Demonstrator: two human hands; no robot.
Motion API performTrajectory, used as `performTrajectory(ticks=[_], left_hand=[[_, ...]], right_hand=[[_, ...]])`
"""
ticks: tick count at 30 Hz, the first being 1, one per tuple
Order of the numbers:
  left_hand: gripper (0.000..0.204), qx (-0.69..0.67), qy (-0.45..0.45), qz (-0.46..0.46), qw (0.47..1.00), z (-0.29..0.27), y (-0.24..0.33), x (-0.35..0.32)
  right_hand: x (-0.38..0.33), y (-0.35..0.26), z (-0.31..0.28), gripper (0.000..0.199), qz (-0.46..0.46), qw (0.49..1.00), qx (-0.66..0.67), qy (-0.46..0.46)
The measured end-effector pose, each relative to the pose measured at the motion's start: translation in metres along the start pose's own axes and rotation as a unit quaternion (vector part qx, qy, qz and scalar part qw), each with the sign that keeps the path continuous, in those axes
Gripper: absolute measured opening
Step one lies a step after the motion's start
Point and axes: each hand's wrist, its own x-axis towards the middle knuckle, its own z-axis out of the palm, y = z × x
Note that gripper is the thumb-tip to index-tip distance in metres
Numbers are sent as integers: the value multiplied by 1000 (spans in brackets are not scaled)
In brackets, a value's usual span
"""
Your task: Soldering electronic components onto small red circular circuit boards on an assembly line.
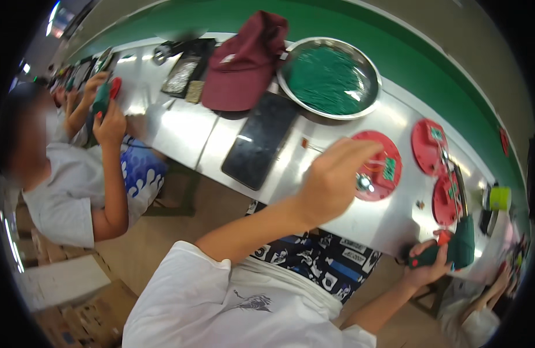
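Observation:
My left hand (pixel 331 180) is over the left part of a round red plastic disc (pixel 376 193), its fingers drawn together and bent. Whatever lies between the fingertips is hidden. That disc carries a small green circuit board (pixel 389 169), thin wires and a shiny round metal part (pixel 365 183). My right hand (pixel 432 264) grips the handle of a dark green soldering gun (pixel 463 243) with a red trigger; its long metal barrel points away from me. Beyond the barrel are two more red discs (pixel 428 148) (pixel 444 200) with circuit boards and wires.
A steel bowl (pixel 369 109) of green strips stands at the back of the metal table (pixel 180 130). Beside it lie a maroon cap (pixel 238 84) and a black phone-like slab (pixel 259 142). Co-workers sit left and right; the left person's hand holds a green tool (pixel 102 100).

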Motion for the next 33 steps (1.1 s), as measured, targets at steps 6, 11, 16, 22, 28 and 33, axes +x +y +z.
performTrajectory(ticks=[6, 11, 16, 22, 28, 33], left_hand=[[38, -37, -8, 3, 999, -17, -5, 7], [29, -165, 51, -51, 984, -8, -3, 12], [19, -168, 7, -138, 976, -8, 7, 9], [13, 95, -95, 12, 991, 7, 17, 14], [20, 171, -129, 60, 975, 18, 1, -2], [18, 177, -100, 74, 976, 20, -7, -7]], right_hand=[[12, 7, -4, 35, -20, 996, 41, -77], [12, 9, -9, 35, -39, 993, 64, -95], [7, 9, -5, 39, -37, 992, 47, -111], [-10, 11, -8, 56, -7, 981, 15, -193], [-20, 2, -6, 45, 36, 976, 2, -217], [-20, 5, -3, 40, 21, 977, -10, -212]])
